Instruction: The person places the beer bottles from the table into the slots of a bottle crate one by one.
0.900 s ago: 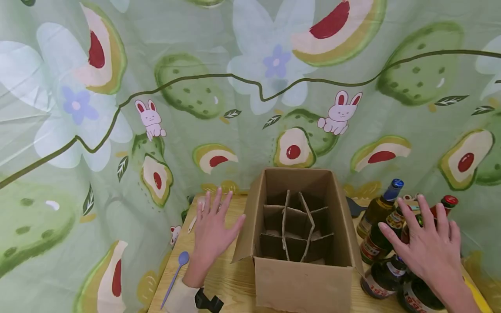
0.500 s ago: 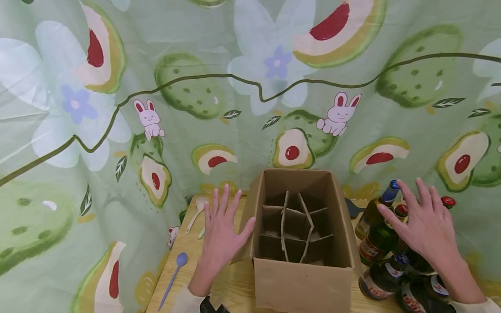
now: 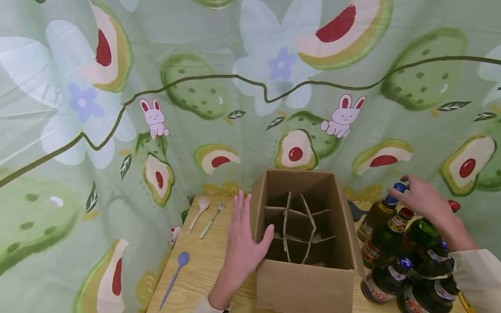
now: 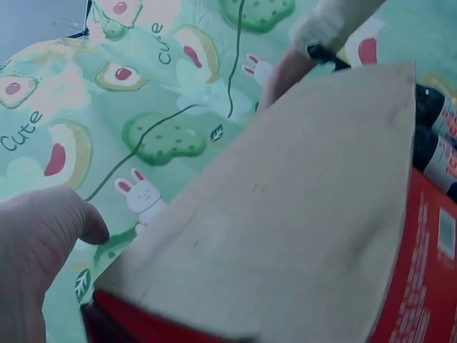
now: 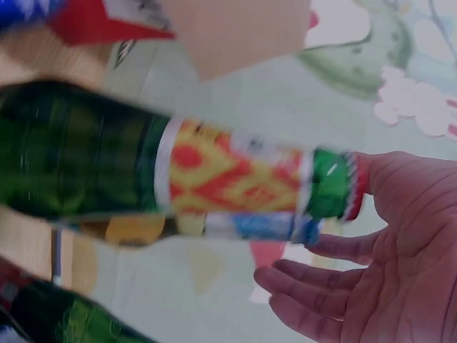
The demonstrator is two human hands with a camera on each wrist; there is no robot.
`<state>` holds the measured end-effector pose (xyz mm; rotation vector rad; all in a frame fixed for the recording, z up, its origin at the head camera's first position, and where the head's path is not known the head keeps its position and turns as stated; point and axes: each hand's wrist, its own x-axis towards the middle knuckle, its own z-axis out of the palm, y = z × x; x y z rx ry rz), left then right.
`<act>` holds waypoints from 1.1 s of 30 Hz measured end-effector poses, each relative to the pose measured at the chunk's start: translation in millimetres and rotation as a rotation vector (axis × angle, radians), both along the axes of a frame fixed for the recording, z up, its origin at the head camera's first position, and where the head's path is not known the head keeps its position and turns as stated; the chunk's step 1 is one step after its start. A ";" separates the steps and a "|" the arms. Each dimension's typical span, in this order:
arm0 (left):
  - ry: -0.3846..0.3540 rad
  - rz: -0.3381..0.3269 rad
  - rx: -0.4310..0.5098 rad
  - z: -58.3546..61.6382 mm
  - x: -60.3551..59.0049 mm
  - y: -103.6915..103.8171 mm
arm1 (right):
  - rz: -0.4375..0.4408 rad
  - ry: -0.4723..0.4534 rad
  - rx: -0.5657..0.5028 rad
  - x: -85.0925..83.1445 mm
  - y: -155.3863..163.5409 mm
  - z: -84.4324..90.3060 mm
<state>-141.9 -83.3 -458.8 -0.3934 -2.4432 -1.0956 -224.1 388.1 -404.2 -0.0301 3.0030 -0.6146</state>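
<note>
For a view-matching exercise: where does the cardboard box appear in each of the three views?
Head: cardboard box bottom centre, left hand against its side.
Left wrist: its flap fills the centre and right.
Right wrist: a corner at the top edge.
Shared landmark: the bunny-print green cloth.

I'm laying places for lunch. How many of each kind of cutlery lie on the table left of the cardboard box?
Spoons: 2, the cream spoon and the purple spoon
Forks: 1, the green-handled fork
Total: 3

Right wrist view blurred; bottle (image 5: 178,179) label unreadable. Box (image 3: 309,278) front cut by bottom edge.
</note>
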 end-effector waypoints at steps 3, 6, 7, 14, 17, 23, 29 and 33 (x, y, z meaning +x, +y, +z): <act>-0.072 -0.026 0.030 -2.2 3.9 5.6 | 0.003 -0.035 0.011 -8.3 5.5 -4.7; -0.133 -0.042 0.033 -5.6 4.2 10.2 | 0.019 -0.030 0.021 -11.8 8.5 -12.0; -0.155 -0.044 0.024 -7.0 4.2 10.9 | 0.027 -0.026 0.027 -13.0 8.7 -14.6; -0.364 -0.065 -0.075 -14.6 3.6 11.4 | 0.053 -0.024 0.029 -20.5 12.3 -26.4; -0.394 -0.064 -0.092 -15.9 1.1 11.1 | 0.049 -0.024 0.003 -21.4 12.8 -28.4; -0.393 -0.051 -0.088 -17.1 0.0 10.5 | 0.037 -0.011 -0.035 -20.5 14.2 -32.0; -0.379 -0.033 -0.078 -16.6 1.6 11.7 | 0.015 0.050 -0.075 -19.2 15.2 -36.0; -0.369 -0.021 -0.084 -16.2 1.1 14.1 | 0.003 0.095 -0.083 -18.6 15.7 -36.1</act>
